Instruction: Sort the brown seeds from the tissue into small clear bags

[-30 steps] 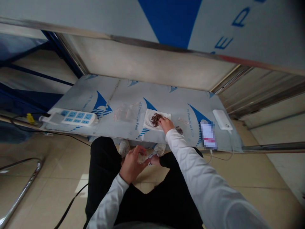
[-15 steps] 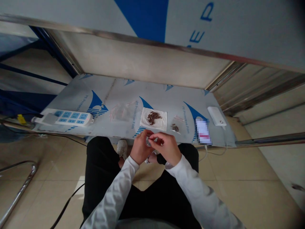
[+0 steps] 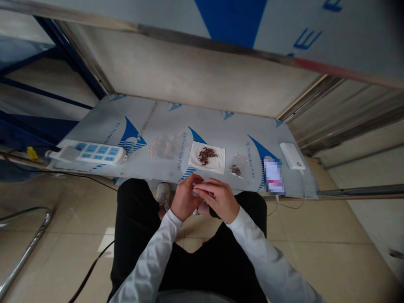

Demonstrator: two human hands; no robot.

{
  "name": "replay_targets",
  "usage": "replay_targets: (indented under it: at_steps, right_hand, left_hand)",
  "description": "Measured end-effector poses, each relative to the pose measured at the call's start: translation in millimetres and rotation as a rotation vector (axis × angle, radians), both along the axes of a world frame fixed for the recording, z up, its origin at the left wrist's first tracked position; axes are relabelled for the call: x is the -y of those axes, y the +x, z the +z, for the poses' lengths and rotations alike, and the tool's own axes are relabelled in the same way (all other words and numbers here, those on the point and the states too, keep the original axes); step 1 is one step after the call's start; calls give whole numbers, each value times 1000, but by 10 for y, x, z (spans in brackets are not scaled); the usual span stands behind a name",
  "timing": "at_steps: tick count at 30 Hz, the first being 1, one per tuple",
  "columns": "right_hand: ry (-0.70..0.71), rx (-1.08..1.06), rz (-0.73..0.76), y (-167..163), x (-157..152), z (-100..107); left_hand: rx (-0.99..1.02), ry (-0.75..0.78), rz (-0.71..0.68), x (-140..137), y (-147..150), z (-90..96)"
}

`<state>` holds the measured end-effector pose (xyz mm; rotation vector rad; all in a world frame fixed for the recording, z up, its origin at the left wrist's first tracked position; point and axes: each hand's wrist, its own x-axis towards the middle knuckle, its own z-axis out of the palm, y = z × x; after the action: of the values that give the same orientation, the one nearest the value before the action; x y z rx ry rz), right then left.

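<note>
My left hand (image 3: 184,198) and my right hand (image 3: 221,200) meet in front of the bench edge, over my lap. Closed fingers of both pinch a small clear piece (image 3: 195,192) that looks like a plastic bag; most of it is hidden by the fingers. Just beyond them, a heap of small brown metal-looking pieces (image 3: 207,156) lies on a white cloth (image 3: 219,165). To its right is a clear bag (image 3: 240,158) with a few of the same dark pieces inside. Several clear plastic bags (image 3: 162,147) lie in a loose pile left of the cloth.
The bench top (image 3: 202,122) is covered in printed film. On its left is a white power strip (image 3: 97,152). A phone (image 3: 273,176) and a white power bank (image 3: 292,156) with cables lie on the right. An upper shelf (image 3: 176,25) overhangs the far side.
My right fingers have shifted left and lie flatter over the left fingertips, covering more of the clear piece. The view has turned slightly; things on the bench stay put.
</note>
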<state>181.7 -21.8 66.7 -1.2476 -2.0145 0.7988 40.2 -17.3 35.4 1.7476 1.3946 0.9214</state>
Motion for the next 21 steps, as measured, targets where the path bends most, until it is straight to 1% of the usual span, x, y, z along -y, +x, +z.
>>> replay_targets:
  at_steps: [1,3,4,6,9,11,14,21]
  right_hand:
    - [-18,-46,-15,26,-74,-59]
    - [-33,-80,-119,108,-286,-243]
    - [-25,-60,-188,160,-415,-364]
    - [-4,75,-285,261,-682,-627]
    - [9,358,-266,346,-988,-963]
    - [10,449,-238,343,-1086,-1091]
    - [-1,499,-221,293,-1113,-1156]
    - [-48,615,-245,221,-1096,-1124]
  left_hand:
    - [-11,7,15,-9,-31,-26]
    - [-30,22,46,-30,-101,-73]
    - [-35,29,60,-41,-137,-92]
    - [-39,33,85,-55,-206,-115]
    - [-52,21,113,-59,-290,-125]
    - [-60,14,123,-52,-331,-131]
    - [-55,2,131,-43,-367,-152]
    - [-44,-6,115,-50,-372,-181]
